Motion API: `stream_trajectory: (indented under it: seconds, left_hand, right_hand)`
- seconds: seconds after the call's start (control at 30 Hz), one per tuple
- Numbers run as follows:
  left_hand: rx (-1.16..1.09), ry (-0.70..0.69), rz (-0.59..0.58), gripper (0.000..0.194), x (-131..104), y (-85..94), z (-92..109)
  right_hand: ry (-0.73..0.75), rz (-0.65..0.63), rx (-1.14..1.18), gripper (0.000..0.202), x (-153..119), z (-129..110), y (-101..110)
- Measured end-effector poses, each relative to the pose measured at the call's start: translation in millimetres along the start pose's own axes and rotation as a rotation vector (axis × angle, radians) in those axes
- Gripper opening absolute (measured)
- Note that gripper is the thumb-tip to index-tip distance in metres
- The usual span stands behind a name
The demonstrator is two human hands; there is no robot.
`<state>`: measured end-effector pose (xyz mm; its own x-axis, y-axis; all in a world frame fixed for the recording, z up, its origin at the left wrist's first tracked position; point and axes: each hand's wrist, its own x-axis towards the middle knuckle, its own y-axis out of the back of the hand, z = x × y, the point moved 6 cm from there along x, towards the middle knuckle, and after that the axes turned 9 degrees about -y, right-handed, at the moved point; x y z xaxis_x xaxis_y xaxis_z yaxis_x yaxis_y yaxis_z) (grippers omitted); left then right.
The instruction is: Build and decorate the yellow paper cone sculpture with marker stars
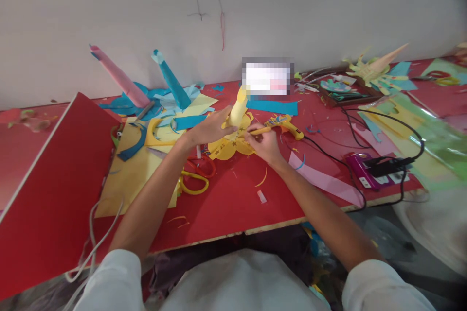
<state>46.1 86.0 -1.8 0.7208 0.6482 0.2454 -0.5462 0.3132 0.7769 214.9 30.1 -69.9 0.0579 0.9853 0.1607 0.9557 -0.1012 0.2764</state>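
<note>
In the middle of the table lies a yellow paper flower shape with rounded petals and small dark star marks. A pale yellow paper cone stands up from it. My left hand is closed round the cone's lower part, thumb in front, the other fingers partly hidden behind it. My right hand pinches a thin yellow pencil-like stick, its tip over the flower's centre. Just beyond my right hand a yellow glue gun lies on the table, its black cord running right.
Red- and yellow-handled scissors lie left of the flower, near yellow sheets. Pink and blue paper cones stand behind. A purple power strip with cables sits at right. A red board leans at left.
</note>
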Motion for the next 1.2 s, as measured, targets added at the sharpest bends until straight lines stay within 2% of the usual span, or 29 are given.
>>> stream_trajectory:
  seconds: [0.1,0.27,0.33,0.43,0.5,0.63,0.73,0.9,1.03,1.2]
  left_hand:
    - [-0.055,0.005,0.052,0.032,-0.5,15.2,0.8]
    - [0.039,0.080,0.347,0.040,-1.1,41.3,8.1]
    - [0.083,0.116,0.408,0.046,-2.0,40.0,9.3]
    - [0.162,0.165,0.402,0.050,-2.2,23.9,9.5]
    - [0.209,0.169,0.364,0.051,-1.6,9.6,10.7]
    - [0.270,0.135,0.290,0.045,0.4,-7.9,11.9]
    - [0.204,0.094,0.275,0.045,2.4,-5.6,6.1]
    - [0.001,0.097,0.326,0.046,4.1,7.3,-6.4]
    - [0.051,0.134,0.353,0.044,3.4,5.9,-6.1]
    - [0.117,0.194,0.335,0.040,1.2,-3.1,-10.9]
  right_hand:
    - [0.074,0.168,0.072,0.028,-3.7,-8.1,16.5]
    - [0.125,0.387,0.068,0.028,-9.7,-17.6,38.2]
    - [0.127,0.447,0.076,0.029,-12.3,-19.5,43.8]
    - [0.145,0.502,0.043,0.031,-15.4,-23.0,48.3]
    - [0.146,0.471,-0.007,0.034,-14.4,-24.5,46.3]
    - [0.113,0.255,-0.050,0.040,-6.8,-22.3,31.8]
    - [0.084,0.140,-0.039,0.042,-3.7,-19.3,22.6]
    - [0.081,0.125,0.034,0.038,-4.0,-17.6,21.4]
    - [0.040,0.034,0.035,0.039,-1.7,-12.9,18.9]
    - [0.066,-0.181,-0.200,0.037,-1.3,-8.8,2.1]
